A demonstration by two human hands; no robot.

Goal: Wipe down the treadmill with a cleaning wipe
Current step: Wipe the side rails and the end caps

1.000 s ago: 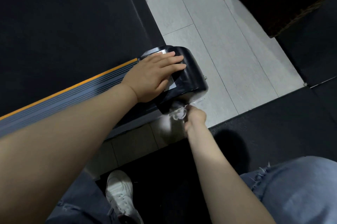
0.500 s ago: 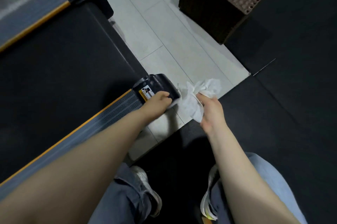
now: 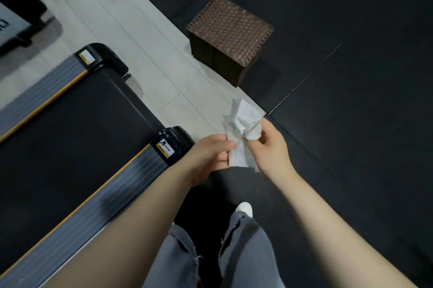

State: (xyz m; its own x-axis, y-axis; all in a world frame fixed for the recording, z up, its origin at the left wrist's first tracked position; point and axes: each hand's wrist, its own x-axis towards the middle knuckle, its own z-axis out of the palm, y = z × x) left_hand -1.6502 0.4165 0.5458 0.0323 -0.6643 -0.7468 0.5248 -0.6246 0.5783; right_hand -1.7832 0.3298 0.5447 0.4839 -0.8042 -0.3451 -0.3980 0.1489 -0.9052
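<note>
Presently, in the head view, both hands hold the crumpled cleaning wipe in the air just past the treadmill rear corner — left hand pinching its lower edge, right hand gripping the bunched top. Judged step: refolding the wipe between passes — the next move calls for a fresh face returned to the side rail.

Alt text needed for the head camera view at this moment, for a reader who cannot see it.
Both hands hold a crumpled white cleaning wipe above the floor, the left hand pinching its lower edge and the right hand gripping the bunched top. The treadmill lies to the left with nothing touching it; a brown woven box stands beyond.
</note>
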